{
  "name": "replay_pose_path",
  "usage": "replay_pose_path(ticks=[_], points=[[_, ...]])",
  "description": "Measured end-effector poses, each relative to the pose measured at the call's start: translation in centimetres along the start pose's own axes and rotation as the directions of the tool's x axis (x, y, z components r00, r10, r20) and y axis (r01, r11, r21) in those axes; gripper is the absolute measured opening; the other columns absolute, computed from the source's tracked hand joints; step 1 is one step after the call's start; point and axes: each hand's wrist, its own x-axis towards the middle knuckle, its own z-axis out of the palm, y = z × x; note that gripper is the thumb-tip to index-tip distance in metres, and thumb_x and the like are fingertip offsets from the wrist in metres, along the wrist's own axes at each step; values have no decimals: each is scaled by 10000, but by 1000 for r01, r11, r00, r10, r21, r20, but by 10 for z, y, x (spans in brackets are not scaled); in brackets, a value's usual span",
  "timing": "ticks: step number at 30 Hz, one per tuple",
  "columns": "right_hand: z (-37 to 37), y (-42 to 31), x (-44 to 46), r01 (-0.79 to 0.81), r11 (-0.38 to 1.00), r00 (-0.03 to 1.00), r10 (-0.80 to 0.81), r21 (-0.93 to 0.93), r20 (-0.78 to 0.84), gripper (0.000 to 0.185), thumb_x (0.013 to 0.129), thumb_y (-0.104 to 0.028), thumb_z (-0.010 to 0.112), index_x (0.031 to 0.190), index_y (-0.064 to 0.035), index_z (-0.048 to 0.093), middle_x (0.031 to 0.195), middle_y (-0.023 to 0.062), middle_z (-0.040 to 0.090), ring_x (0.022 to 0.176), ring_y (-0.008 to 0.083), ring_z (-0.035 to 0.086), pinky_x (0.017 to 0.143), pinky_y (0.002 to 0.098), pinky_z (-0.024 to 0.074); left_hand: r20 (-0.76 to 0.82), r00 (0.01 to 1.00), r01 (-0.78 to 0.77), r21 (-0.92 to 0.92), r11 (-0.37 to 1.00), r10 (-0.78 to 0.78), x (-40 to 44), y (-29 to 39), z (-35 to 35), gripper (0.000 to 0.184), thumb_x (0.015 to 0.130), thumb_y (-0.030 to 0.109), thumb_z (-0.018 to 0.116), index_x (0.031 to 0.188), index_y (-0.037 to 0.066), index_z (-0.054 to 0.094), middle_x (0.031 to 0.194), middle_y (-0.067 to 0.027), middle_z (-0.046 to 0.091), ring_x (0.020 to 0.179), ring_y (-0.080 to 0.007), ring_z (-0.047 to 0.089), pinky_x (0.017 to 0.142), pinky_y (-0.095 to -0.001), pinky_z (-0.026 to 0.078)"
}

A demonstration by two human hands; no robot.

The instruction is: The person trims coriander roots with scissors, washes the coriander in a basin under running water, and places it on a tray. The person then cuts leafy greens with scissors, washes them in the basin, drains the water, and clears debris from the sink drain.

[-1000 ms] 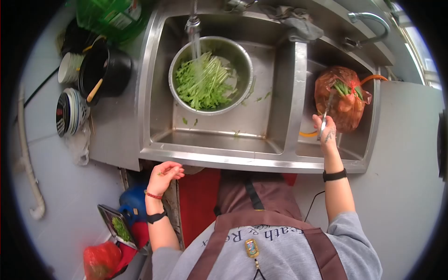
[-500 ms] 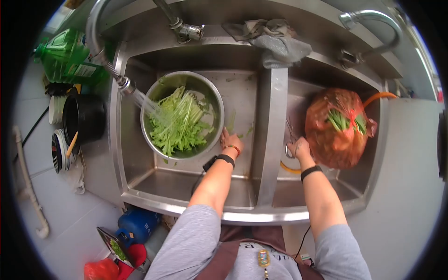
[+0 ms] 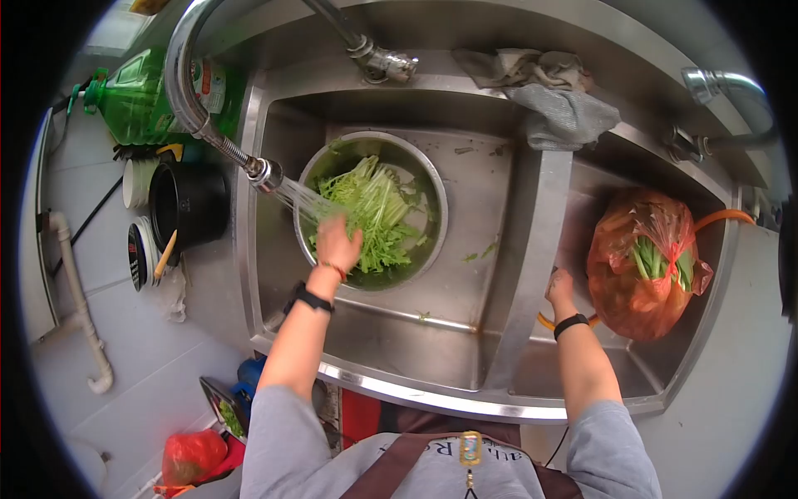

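Note:
My left hand (image 3: 337, 243) is over the near-left part of a round metal basin (image 3: 443, 212), at the edge of the leafy greens (image 3: 378, 208). Its thumb stands apart, and the fingers are blurred beside the water stream. From the spray faucet (image 3: 264, 173), water runs onto the greens. My right hand (image 3: 562, 289) is low in the right sink, close to the divider (image 3: 536, 241), its fingers curled. What they hold, if anything, is too small to make out. Right of this hand sits a tied orange plastic bag (image 3: 636, 287) with green leaves showing through its top.
Grey cloths (image 3: 569, 112) drape over the divider's far end. A second faucet (image 3: 731, 83) rises at the right. Left of the sinks stand a green jug (image 3: 137, 100) and a black bucket (image 3: 187, 208). An orange hose (image 3: 723, 217) crosses the right sink's edge.
My left hand has moved from the basin's right side to over the greens at its near left. My right hand stays low in the right sink. The camera view has shifted.

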Motion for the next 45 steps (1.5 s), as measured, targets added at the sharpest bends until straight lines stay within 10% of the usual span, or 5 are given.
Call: replay_pose_path(ticks=[8,15,32,37,45], points=[[77,121,41,192,919,974,-134,345,-185,145,702,-67,562,810,-2,634,865,239,648,896,397,632,781,417,515,512,858,72,-200,977,42,21,20,39,686,847,320,661,1422,115,349,1448,-261,310,1276,-409,407,1084,-420,317],[24,111,5,27,971,966,-86,-236,-244,182,752,-57,564,918,-32,634,901,235,658,921,381,640,810,422,496,98,924,-280,-483,830,369,53,-74,-15,684,814,301,698,1354,-1,406,1314,-242,491,1258,-360,441,1047,-392,354],[-191,-242,-241,-80,163,965,258,983,36,120,871,-119,630,935,-58,548,807,-9,558,701,98,549,654,223,452,246,968,145,-713,686,51,29,-44,25,727,710,129,819,1298,-44,429,1196,-164,573,1086,-227,552,940,-342,450],[-107,-348,-197,0,191,980,-197,982,38,224,831,-97,650,978,-27,495,941,110,622,890,183,630,784,316,496,95,994,46,-806,591,52,5,-31,-38,688,741,183,795,1279,-61,442,1212,-187,564,1122,-243,537,963,-369,425],[-4,-389,-99,-34,698,995,93,715,-43,534,837,-278,677,1195,30,427,1126,203,565,1042,314,555,874,387,443,270,959,226,-531,817,-90,69,-98,50,715,790,391,724,1320,-6,455,1345,-200,483,1251,-336,436,982,-449,390]])
